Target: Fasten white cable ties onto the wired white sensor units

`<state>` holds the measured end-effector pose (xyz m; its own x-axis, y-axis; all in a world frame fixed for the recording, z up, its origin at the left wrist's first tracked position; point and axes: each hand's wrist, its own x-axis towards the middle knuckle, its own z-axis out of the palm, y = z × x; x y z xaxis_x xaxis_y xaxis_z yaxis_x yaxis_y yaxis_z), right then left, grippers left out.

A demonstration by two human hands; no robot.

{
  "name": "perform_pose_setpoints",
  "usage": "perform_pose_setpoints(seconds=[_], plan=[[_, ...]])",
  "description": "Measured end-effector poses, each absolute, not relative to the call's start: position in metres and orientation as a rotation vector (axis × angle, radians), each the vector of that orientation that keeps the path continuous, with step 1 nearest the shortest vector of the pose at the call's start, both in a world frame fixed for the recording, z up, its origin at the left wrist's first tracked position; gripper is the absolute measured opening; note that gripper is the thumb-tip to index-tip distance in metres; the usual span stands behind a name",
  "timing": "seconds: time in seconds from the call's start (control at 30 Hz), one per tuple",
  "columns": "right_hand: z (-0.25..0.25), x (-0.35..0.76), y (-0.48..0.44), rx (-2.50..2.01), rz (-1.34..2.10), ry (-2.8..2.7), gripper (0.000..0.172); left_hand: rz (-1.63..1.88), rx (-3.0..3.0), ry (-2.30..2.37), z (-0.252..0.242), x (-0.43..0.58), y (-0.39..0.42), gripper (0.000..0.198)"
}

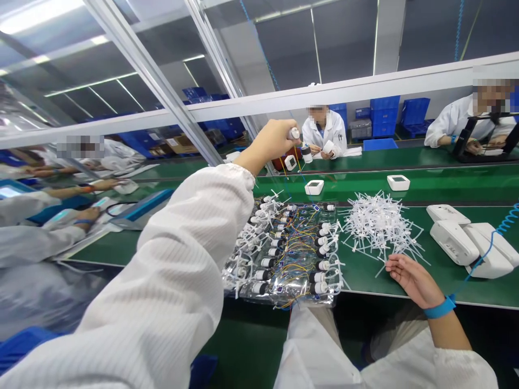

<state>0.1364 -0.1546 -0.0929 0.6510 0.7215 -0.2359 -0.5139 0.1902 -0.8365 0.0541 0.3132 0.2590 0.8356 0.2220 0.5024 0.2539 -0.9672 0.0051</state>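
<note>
Above the far edge of the green bench, a small white cylindrical part sits pinched in the fingertips of my left hand, raised well clear of the surface, with thin yellow wires trailing down from it. My fingers are closed around it, only its top end showing. My right hand rests on the bench, holding nothing, fingers loosely curled and touching the near edge of a heap of white plastic tube fittings. A blue wrist strap circles that wrist, its coiled blue cord running off to the right. Between my arms lies a clear tray packed with rows of the same small cylinders and tangled coloured wires. Right of the heap are white housings. Across the bench, people in white coats work.
</note>
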Motion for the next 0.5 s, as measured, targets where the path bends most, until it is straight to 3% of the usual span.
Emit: perform_pose_setpoints(seconds=[0.33, 0.5], plan=[[-0.091, 0.138, -0.154, -1.081, 0.886, -0.253, 0.042, -1.342, -3.138, 0.058, 0.299, 0.044, 0.259, 0.019], [-0.093, 0.136, -0.154, -1.091, 0.863, -0.273, 0.040, -1.365, -3.124, 0.286, 0.308, 0.036, 0.208, 0.019]])
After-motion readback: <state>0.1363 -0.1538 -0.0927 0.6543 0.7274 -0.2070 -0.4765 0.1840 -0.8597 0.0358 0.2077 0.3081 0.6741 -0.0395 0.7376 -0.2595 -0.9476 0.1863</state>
